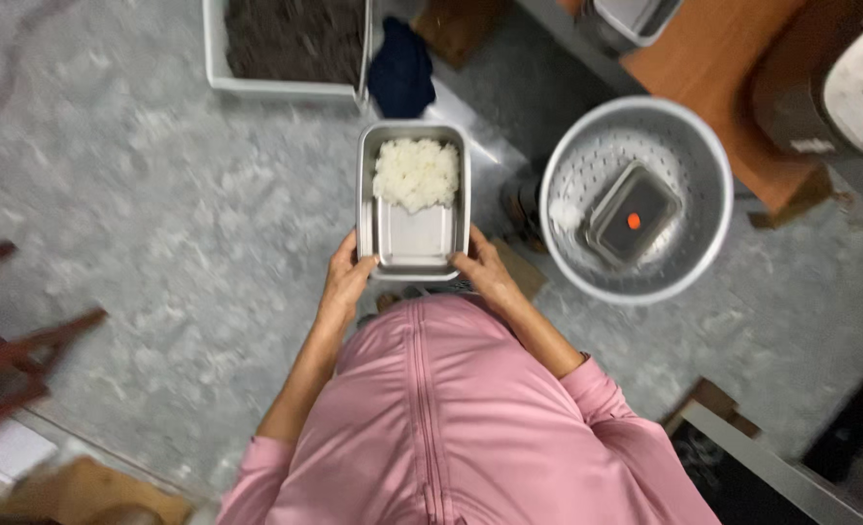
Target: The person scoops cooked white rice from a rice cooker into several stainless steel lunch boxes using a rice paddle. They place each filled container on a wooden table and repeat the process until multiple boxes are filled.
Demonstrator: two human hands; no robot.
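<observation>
Head view: left hand (346, 275) and right hand (483, 272) clamp the tray's (364, 209) near corners.

no packages, labels, signs or screens in view

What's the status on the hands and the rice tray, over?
Left hand and right hand each grip a near corner of the metal tray. White rice fills its far half. Perforated metal bowl off right, clear of it.

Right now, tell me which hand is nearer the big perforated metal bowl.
Right. The right hand grips the rice tray's near corner, on the side facing the bowl; the left hand holds the opposite corner, farther away.
</observation>
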